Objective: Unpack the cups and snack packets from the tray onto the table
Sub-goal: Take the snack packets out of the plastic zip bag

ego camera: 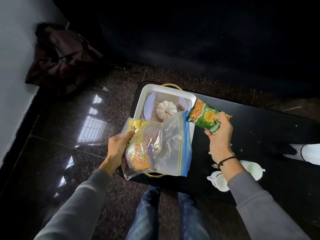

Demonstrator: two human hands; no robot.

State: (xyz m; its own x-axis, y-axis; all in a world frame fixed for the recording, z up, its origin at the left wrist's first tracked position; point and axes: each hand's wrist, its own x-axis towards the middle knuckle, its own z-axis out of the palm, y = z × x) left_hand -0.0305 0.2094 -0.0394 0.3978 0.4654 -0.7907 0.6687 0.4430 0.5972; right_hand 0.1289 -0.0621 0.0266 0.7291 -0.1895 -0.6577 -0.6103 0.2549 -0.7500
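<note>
A white tray (141, 101) with gold handles lies on the left end of a black table (259, 129). My left hand (117, 149) grips a clear zip bag (173, 148) over the tray's near half; inside it are a yellow snack packet (143, 129) and a dark packet (135, 163). My right hand (220, 130) holds a green snack packet (206, 115) just right of the tray, above the table. Two white cups (220, 182) (253, 170) lie on the table beside my right wrist. The tray's floor shows a printed pumpkin picture (166, 108).
A white object (310, 153) pokes in at the table's right edge. A dark sofa (207, 40) stands beyond the table. A brown bag (64, 58) leans on the white wall at the left. The speckled floor (112, 104) is glossy. My legs in jeans (149, 213) are below.
</note>
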